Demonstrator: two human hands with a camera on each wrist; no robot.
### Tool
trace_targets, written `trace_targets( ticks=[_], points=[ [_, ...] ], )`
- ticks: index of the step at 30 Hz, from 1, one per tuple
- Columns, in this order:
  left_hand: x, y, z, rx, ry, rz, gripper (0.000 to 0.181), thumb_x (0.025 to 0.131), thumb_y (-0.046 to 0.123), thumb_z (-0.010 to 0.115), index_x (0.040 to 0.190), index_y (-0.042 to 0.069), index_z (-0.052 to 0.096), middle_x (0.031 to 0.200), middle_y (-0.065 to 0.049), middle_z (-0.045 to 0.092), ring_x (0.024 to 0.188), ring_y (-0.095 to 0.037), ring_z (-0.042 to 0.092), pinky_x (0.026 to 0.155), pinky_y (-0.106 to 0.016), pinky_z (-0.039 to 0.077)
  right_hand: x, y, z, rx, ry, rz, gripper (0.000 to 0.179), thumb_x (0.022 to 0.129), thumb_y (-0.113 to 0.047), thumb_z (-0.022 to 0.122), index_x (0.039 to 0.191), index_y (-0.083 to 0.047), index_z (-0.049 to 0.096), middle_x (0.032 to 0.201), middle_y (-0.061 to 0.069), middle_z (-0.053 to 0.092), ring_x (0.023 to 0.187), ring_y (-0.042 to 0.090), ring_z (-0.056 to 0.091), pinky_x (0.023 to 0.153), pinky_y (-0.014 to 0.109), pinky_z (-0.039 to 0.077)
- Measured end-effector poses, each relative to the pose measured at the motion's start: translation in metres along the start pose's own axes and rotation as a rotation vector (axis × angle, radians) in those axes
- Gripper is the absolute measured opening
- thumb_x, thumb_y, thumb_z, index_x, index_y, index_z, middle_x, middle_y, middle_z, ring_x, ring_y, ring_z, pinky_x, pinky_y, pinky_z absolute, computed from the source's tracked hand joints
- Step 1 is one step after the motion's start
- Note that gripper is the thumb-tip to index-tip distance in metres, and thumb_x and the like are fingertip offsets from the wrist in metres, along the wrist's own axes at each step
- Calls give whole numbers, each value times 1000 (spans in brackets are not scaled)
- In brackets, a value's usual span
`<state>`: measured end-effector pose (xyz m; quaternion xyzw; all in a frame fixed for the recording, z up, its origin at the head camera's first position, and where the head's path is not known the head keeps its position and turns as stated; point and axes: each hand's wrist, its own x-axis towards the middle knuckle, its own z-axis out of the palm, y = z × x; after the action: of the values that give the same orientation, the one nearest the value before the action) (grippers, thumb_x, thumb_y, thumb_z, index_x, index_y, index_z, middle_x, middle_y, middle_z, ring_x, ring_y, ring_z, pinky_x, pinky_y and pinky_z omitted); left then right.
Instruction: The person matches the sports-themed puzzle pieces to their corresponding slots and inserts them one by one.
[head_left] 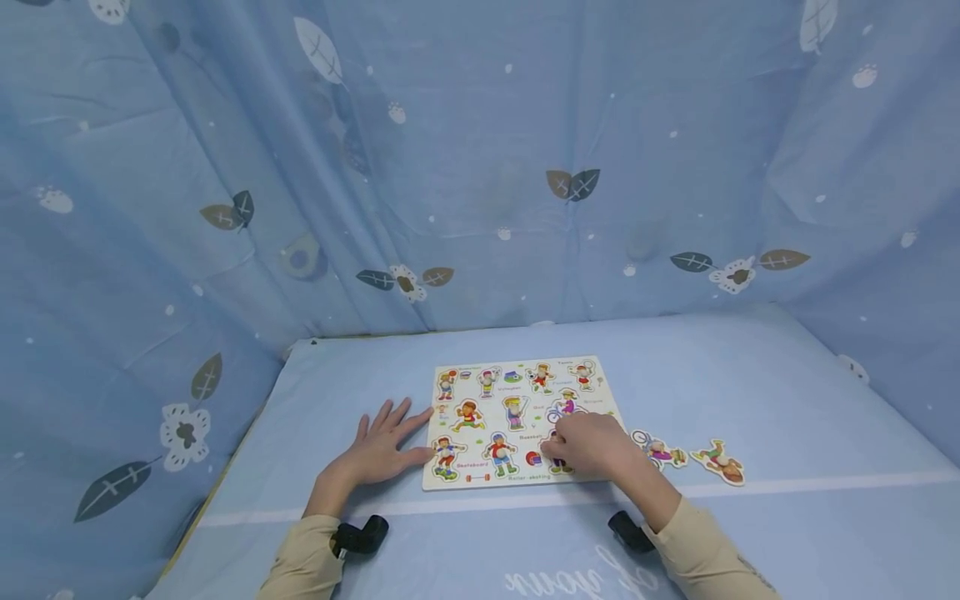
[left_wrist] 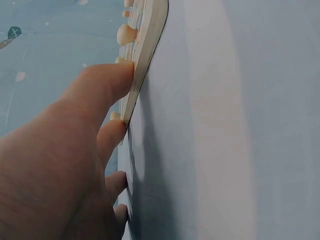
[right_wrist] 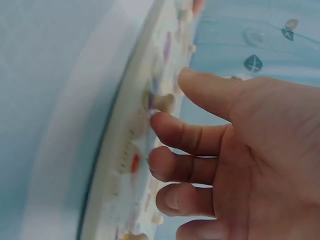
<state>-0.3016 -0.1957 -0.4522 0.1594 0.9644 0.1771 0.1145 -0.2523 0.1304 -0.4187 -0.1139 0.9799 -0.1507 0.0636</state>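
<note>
A wooden peg puzzle board [head_left: 480,429] with sporty child figures lies flat on the table. My left hand [head_left: 384,446] is spread at its left edge, thumb and index finger touching the side, as the left wrist view also shows. Over the board's lower right is my right hand [head_left: 592,446], loosely bent above a figure piece [head_left: 561,465] that it partly covers. In the right wrist view the index fingertip is by a wooden knob [right_wrist: 165,103], and the thumb stands apart from it.
Two loose figure pieces, one with a bicycle [head_left: 658,450] and one in green and red [head_left: 718,462], lie on the table right of the board. A blue patterned curtain [head_left: 480,167] rises behind the pale blue table [head_left: 810,417].
</note>
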Motion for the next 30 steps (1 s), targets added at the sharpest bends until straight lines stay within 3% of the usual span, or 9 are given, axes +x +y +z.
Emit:
trace_targets(
  ticks=[7,11,16,23,30],
  points=[
    [1,2,-1,8,-7,1,75,91,61,57,154,26,37,164,-16,17,151,-44,1,116,-68,-2,-4,6,-11,-4,-33,-25,39,93,-30,67,60,-17,50,55,-6,41,52,10,37,51,28,27],
    [-1,3,-2,4,-6,1,75,91,60,58,154,25,38,164,-17,17,151,-44,2,115,-69,-2,-7,10,-24,20,-93,-19,22,92,-30,70,75,-18,63,64,-5,54,58,12,48,55,30,37],
    [-1,2,-2,2,-2,3,75,91,59,58,154,25,38,164,-18,18,150,-45,2,115,-69,-2,-9,24,-44,63,-138,-2,8,92,-25,71,93,-17,68,79,-4,61,65,14,53,60,32,43],
    [2,0,0,8,-4,-5,76,91,61,58,154,26,37,164,-16,17,151,-44,1,115,-68,-3,-15,46,-64,82,-158,52,19,91,-20,69,107,-11,67,91,1,63,77,18,54,65,34,46],
    [1,0,0,9,-7,0,76,91,61,57,154,24,37,164,-17,17,150,-45,1,115,-69,-2,-22,63,-74,92,-151,110,16,88,-14,69,101,-8,65,88,4,62,75,19,54,64,34,47]
  ],
)
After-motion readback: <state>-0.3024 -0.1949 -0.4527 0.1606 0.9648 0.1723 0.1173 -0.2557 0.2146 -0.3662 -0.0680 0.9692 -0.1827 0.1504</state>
